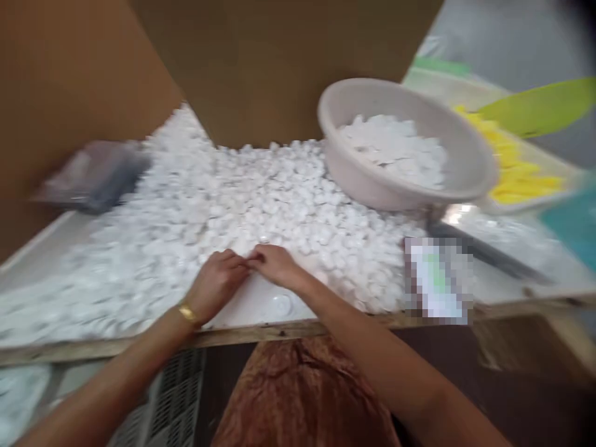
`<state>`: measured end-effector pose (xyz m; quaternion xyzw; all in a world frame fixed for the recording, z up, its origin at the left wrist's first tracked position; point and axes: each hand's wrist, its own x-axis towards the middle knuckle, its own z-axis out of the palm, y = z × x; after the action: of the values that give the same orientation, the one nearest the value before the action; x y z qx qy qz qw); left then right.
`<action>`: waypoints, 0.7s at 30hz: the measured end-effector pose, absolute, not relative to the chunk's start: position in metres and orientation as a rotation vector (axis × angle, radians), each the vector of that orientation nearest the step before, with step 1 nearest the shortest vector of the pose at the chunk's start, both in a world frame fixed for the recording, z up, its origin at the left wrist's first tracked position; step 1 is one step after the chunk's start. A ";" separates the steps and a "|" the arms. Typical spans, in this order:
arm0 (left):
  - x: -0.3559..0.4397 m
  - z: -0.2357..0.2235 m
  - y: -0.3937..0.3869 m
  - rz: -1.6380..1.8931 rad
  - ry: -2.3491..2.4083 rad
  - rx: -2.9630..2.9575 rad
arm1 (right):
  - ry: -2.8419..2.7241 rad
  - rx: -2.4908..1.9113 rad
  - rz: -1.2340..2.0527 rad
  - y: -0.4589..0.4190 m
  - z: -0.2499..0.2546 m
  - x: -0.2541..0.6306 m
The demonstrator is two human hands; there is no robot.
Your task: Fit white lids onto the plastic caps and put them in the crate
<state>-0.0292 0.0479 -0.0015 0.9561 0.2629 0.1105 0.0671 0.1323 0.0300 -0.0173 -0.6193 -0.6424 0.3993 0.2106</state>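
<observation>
My left hand (pixel 220 280), a gold-coloured band at its wrist, meets my right hand (pixel 274 263) at the fingertips over the table's front part. Both sets of fingers are closed in a pinch. Whatever lies between them is too small and blurred to make out. Around and beyond the hands spreads a wide heap of small white round pieces (pixel 261 198), their exact kind unclear. One pale disc-like piece (pixel 282 304) lies apart on the white tabletop, just below my right wrist.
Cardboard (pixel 279 68) rises behind the heap. A pale basin (pixel 358 180) of flat white pieces stands back right, beside yellow pieces (pixel 521 174) in a tray. A plastic-wrapped bundle (pixel 97 177) rests left. A pixelated item (pixel 437 279) and a dark bar (pixel 493 251) lie right. A wooden edge (pixel 116 347) borders the front.
</observation>
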 end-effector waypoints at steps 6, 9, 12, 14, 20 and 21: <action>-0.036 -0.014 0.036 0.471 0.963 2.895 | -1.652 -1.666 1.079 0.026 -0.023 0.128; -0.035 -0.010 0.038 0.327 0.892 2.955 | -1.624 -1.696 1.073 0.027 -0.023 0.128; -0.029 -0.001 0.044 0.166 0.812 2.991 | -1.574 -1.709 1.146 0.029 -0.025 0.129; -0.026 0.003 0.047 0.092 0.796 3.002 | -1.550 -1.707 1.185 0.030 -0.026 0.130; -0.021 0.002 0.052 0.022 0.824 2.934 | -1.526 -1.696 1.224 0.030 -0.031 0.131; -0.020 0.001 0.051 0.040 0.836 2.925 | -1.538 -1.686 1.222 0.030 -0.032 0.131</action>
<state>-0.0205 0.0509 0.0010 0.9603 0.2743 0.0132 0.0497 0.1311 0.0295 -0.0320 -0.6265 -0.5714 0.4543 0.2731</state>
